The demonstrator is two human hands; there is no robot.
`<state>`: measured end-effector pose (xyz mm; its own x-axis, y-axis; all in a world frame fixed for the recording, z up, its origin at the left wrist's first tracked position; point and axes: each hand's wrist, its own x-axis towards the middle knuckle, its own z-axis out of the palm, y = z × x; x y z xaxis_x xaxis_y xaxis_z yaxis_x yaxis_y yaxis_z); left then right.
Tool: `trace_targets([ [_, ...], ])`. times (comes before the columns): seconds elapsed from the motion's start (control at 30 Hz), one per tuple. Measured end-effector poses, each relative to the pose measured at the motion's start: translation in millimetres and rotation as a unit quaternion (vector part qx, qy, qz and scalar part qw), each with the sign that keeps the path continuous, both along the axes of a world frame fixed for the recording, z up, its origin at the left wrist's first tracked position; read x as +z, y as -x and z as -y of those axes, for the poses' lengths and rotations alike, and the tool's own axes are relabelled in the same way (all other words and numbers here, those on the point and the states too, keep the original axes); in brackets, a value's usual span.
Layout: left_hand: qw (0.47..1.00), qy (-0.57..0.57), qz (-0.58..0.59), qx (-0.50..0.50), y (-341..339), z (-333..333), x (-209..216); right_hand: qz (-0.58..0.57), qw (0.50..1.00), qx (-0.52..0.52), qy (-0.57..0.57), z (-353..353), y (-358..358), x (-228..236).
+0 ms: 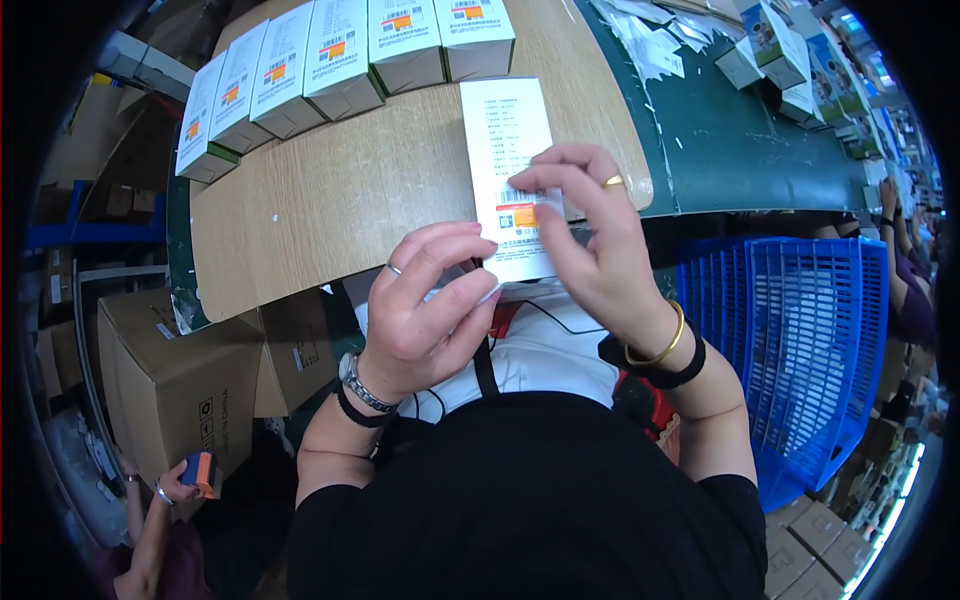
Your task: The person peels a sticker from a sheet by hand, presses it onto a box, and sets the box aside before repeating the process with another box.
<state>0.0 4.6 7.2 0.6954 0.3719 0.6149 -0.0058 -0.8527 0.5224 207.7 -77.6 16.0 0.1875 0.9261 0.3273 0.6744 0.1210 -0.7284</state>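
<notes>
A white carton (506, 130) lies on the wooden board in front of me, its face covered in small print, a barcode and an orange sticker. My left hand (425, 305), with a ring and a wristwatch, has its fingers curled and pinched at the carton's near left corner. Over the right side of the same face is my right hand (597, 225), wearing a ring and a gold bangle. Its thumb rests by the orange sticker and its bent fingers touch near the barcode, thumb and fingers apart. The right hand partly hides the sticker.
Several similar white cartons (335, 60) stand in a curved row along the board's (330, 200) far side. A blue plastic basket (790, 340) is at my right. Brown cardboard boxes (175, 380) sit at left, where another person's hand (178, 483) holds an orange-and-blue object.
</notes>
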Motion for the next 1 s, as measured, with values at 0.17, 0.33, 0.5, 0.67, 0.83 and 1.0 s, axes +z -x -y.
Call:
trace_targets([
  [0.17,0.997,0.061,0.015,-0.039,3.9,6.2,-3.7,0.115,0.991,0.071,-0.002,17.0,4.6,19.8],
  [0.33,0.997,0.078,0.019,-0.020,9.1,9.0,-7.4,0.153,0.982,0.103,0.031,29.0,-8.4,24.6],
  [0.5,0.997,0.071,0.018,-0.008,13.8,10.8,-7.3,0.206,0.977,0.024,0.040,40.2,-11.8,23.8],
  [0.67,0.997,0.081,-0.006,-0.007,25.4,14.8,-11.4,0.225,0.971,-0.077,0.034,39.1,-34.5,21.4],
  [0.83,0.994,0.101,-0.020,-0.024,22.6,18.3,-15.3,0.265,0.960,-0.092,0.014,0.9,-58.1,20.3],
  [1.0,0.995,0.089,-0.019,-0.049,16.5,25.4,-15.3,0.306,0.948,-0.074,-0.034,-85.7,-85.7,6.8],
])
